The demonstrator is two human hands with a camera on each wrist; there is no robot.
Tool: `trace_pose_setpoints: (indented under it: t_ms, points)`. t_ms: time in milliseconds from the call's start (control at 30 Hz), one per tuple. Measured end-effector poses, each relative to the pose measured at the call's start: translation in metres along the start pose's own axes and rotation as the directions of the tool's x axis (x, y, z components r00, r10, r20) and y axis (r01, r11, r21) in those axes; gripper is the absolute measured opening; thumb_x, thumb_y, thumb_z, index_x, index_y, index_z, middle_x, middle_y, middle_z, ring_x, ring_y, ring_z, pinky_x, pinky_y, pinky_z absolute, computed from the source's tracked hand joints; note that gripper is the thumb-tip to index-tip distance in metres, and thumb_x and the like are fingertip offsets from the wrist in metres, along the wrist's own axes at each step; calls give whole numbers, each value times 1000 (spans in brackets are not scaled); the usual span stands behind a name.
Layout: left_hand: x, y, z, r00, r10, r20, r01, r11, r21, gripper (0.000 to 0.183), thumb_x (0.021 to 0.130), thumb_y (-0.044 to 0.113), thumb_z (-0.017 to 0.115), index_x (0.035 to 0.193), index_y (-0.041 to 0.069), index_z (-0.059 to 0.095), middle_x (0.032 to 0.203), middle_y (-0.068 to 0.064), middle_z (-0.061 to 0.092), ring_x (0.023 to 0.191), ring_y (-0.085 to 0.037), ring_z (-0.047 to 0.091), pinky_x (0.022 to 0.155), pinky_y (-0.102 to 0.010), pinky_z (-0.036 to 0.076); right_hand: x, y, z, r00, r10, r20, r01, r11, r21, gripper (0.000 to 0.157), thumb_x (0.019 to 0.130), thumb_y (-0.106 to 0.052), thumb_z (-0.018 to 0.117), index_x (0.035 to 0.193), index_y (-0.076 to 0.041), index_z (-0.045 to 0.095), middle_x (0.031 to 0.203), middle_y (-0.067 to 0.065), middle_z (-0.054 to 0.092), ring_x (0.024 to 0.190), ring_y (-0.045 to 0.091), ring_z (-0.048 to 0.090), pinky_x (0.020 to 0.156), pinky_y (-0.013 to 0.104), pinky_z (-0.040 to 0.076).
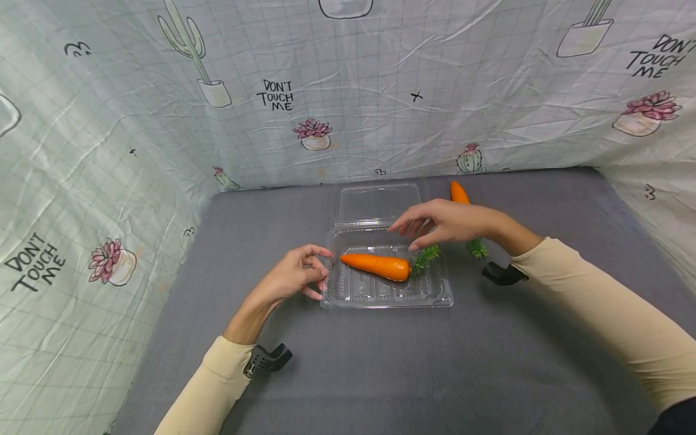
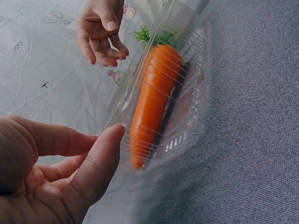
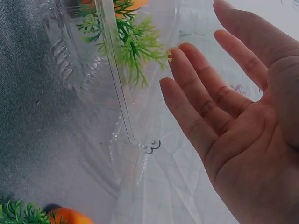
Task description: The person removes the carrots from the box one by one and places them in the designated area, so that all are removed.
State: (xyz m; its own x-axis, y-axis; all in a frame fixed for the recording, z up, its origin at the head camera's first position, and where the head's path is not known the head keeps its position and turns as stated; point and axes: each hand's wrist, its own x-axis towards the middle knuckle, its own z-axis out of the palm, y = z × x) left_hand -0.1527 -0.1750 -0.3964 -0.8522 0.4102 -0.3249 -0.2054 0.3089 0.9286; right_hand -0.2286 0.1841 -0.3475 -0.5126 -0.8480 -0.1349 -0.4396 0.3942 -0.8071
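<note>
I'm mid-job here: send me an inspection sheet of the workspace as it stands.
Surface: grey cloth-covered table.
Job's things: clear rectangular plastic container, lid open behind it; orange tapered carrot with green leafy top lying inside; second orange carrot with green leafy top on the table, right of the container, partly hidden by the right hand.
Clutter: nothing seen.
Hands: left hand at the container's left rim, grip unclear; right hand over its right side, holding nothing.
Cables: nothing seen.
Surroundings: pale grid-patterned sheet with plant prints.

An open clear container [image 1: 386, 302] and, to its right, a carrot [image 1: 459, 192] lie toward the back edge of the grey tabletop [image 1: 380, 368].
</note>
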Motion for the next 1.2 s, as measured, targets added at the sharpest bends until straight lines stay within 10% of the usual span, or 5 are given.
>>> trace_pose_setpoints:
  t_ms: [1200]
  points:
    - [-1, -3, 4, 1000, 2, -11, -2, 1000, 9, 44, 97, -6, 59, 140, -6, 48, 93, -24, 63, 70, -23, 68, 64, -48, 65, 27, -2, 35, 989, -7, 147, 39, 976, -216, 49, 93, -15, 76, 140, -13, 62, 138, 2, 62, 119, 24, 65, 101, 49, 55]
